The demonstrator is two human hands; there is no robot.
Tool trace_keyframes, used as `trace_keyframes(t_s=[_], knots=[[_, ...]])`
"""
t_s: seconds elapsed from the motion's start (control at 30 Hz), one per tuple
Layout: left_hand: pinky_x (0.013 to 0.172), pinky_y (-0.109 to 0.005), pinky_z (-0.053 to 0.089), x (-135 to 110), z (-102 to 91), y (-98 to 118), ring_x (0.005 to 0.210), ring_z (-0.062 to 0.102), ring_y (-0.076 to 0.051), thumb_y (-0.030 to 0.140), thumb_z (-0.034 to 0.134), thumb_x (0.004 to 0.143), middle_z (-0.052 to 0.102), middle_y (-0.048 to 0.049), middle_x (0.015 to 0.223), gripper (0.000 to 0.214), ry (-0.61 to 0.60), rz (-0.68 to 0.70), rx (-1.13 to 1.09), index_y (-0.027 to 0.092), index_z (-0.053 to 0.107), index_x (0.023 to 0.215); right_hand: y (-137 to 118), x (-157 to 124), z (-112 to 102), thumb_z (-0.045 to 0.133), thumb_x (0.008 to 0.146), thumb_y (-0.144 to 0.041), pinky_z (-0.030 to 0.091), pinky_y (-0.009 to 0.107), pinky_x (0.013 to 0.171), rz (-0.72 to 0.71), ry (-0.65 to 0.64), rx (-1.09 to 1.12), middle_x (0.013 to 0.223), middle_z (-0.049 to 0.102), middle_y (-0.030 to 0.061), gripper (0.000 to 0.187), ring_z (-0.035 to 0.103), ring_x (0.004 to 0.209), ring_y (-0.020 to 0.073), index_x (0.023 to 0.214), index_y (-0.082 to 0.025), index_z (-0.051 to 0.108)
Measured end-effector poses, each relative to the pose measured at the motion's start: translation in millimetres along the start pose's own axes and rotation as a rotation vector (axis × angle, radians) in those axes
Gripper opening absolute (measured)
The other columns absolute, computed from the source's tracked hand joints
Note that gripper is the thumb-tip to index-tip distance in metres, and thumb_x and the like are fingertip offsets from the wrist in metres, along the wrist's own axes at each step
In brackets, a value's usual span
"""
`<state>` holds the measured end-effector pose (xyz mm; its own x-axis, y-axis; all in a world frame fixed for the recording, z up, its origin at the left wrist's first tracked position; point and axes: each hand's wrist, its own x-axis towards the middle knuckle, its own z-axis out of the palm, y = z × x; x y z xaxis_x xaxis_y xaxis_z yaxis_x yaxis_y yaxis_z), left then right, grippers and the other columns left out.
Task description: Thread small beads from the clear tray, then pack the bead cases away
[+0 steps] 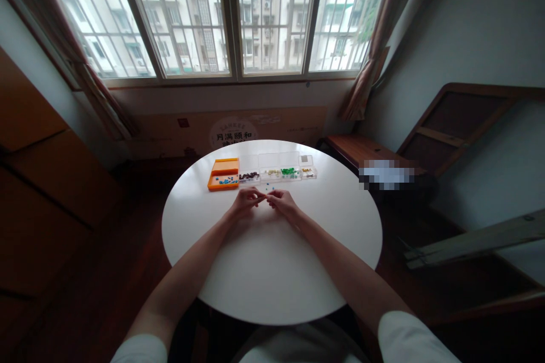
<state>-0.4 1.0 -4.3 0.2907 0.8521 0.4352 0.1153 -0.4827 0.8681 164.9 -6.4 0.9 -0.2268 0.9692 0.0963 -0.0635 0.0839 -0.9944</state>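
Note:
My left hand [248, 199] and my right hand [280, 204] meet fingertip to fingertip above the white round table [272, 272]. Both are closed in a pinch; whatever lies between the fingers is too small to name. Just beyond them a few tiny blue and green pieces [273, 188] lie on the tabletop. Behind my left hand stands an open orange box [223, 186] with blue and dark bits inside. To its right, clear plastic boxes hold dark beads [249, 176], pale beads [272, 172], green beads [289, 172] and yellowish beads [306, 171].
Past the table's far edge a large printed cardboard box [170, 125] leans under the barred window [272, 17]. On the right are a low wooden bench [361, 150] and a brown wooden frame [460, 108]. Wooden cabinets [38, 198] line the left side.

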Motion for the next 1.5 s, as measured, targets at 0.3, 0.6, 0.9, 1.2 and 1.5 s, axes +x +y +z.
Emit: trace_keyframes(t_s=[0.3, 0.6, 0.9, 1.2, 1.5], knots=[[0.042, -0.019, 0.047, 0.2, -0.3, -0.2, 0.049, 0.053, -0.006, 0.039, 0.066, 0.067, 0.057, -0.0041, 0.071, 0.030, -0.003, -0.009, -0.002, 0.011, 0.068, 0.078, -0.2, 0.5, -0.4, 0.068, 0.057, -0.035, 0.036, 0.022, 0.047, 0.031, 0.010, 0.069, 0.053, 0.055, -0.0004, 0.024, 0.047, 0.047, 0.0080, 0.065, -0.013, 0.062], [0.043, -0.019, 0.046, 0.1, -0.2, -1.2, 0.048, 0.052, -0.006, 0.041, 0.065, 0.067, 0.058, -0.0046, 0.071, 0.031, -0.008, -0.004, 0.025, 0.012, 0.068, 0.078, -0.6, 4.4, -2.8, 0.068, 0.054, -0.027, 0.030, 0.021, 0.044, 0.122, 0.094, 0.393, 0.052, 0.051, -0.0029, 0.019, 0.041, 0.045, 0.0051, 0.062, -0.013, 0.057], [0.042, -0.019, 0.047, 1.5, 0.4, -0.9, 0.048, 0.052, -0.006, 0.038, 0.066, 0.068, 0.058, -0.0042, 0.072, 0.029, 0.008, 0.007, 0.002, 0.011, 0.068, 0.078, 4.8, 3.7, -1.1, 0.068, 0.057, -0.033, 0.031, 0.021, 0.045, 0.041, 0.045, 0.191, 0.052, 0.053, -0.0022, 0.023, 0.042, 0.045, 0.0060, 0.065, -0.012, 0.059], [0.041, -0.017, 0.047, 0.8, 0.2, 1.6, 0.049, 0.052, -0.005, 0.036, 0.066, 0.068, 0.055, -0.0030, 0.070, 0.027, -0.002, 0.030, -0.009, 0.011, 0.068, 0.078, 8.0, 4.4, -1.6, 0.065, 0.060, -0.037, 0.033, 0.021, 0.044, -0.033, -0.013, 0.013, 0.051, 0.052, -0.0023, 0.026, 0.043, 0.043, 0.0069, 0.068, -0.013, 0.060], [0.042, -0.018, 0.048, 1.9, 0.3, -0.1, 0.049, 0.053, -0.006, 0.036, 0.068, 0.066, 0.055, -0.0031, 0.070, 0.027, 0.009, 0.026, -0.034, 0.011, 0.069, 0.076, 8.4, 4.6, -2.5, 0.064, 0.061, -0.039, 0.034, 0.022, 0.044, -0.042, -0.021, -0.011, 0.050, 0.052, -0.0023, 0.027, 0.044, 0.043, 0.0073, 0.068, -0.013, 0.060]])
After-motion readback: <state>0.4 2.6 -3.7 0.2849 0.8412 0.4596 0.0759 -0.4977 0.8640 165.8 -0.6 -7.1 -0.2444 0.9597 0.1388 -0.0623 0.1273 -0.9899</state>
